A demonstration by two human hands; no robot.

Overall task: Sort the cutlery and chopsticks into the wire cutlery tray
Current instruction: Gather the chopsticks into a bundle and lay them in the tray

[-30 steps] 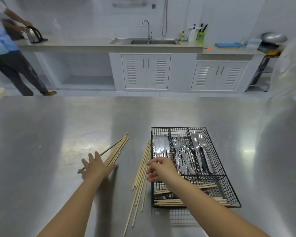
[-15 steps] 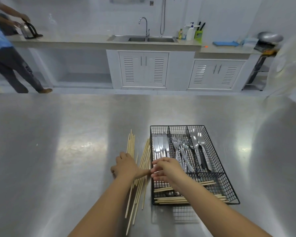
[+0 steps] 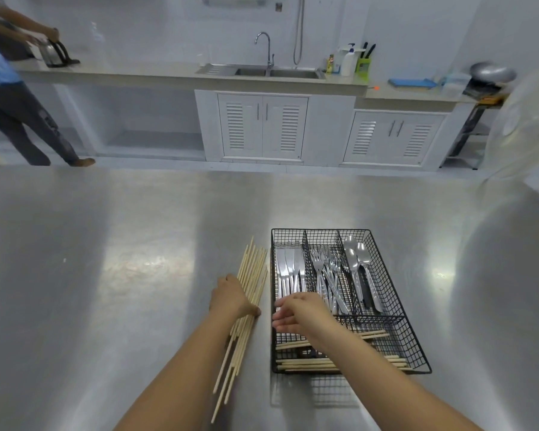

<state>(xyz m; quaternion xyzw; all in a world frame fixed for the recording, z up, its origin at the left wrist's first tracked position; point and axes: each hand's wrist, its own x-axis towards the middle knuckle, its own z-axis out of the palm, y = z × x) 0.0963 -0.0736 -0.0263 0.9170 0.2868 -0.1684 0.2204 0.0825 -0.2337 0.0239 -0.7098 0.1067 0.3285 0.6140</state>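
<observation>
A black wire cutlery tray (image 3: 395, 275) stands on the steel table. Its three upper compartments hold knives (image 3: 288, 269), forks (image 3: 324, 269) and spoons (image 3: 360, 265). The near cross compartment holds several wooden chopsticks (image 3: 305, 363). A bundle of loose chopsticks (image 3: 252, 269) lies on the table just left of the tray, pointing away from me. My left hand (image 3: 231, 295) rests flat on this bundle and presses it against the table. My right hand (image 3: 299, 312) hovers over the tray's near left corner with fingers spread and nothing in it.
The steel table (image 3: 106, 275) stretches wide to the left and right of the tray. Beyond it stand a counter with a sink (image 3: 274, 71) and white cabinets. A person (image 3: 10, 98) stands at the far left by a kettle.
My left hand swept the spread chopsticks rightward into one bundle beside the tray. My right hand stayed over the tray's near left corner.
</observation>
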